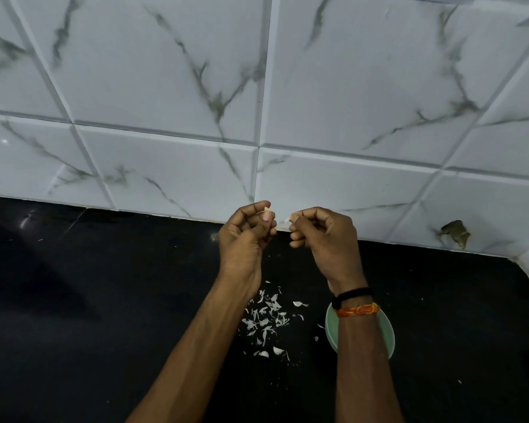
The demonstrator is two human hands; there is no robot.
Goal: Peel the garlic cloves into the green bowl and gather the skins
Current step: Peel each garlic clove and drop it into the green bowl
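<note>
- the small pale garlic clove (266,214) sits pinched at the fingertips of the left hand (245,239), raised above the black glossy bench (89,300); fingers cover most of it.
- the right hand (321,236) pinches a thin white scrap of skin (287,220) just beside the clove.
- loose white papery skins (266,322) lie scattered on the bench between the forearms.
- the pale green round bowl (330,328) stands near the skins, largely hidden under the right wrist; its contents cannot be made out.
</note>
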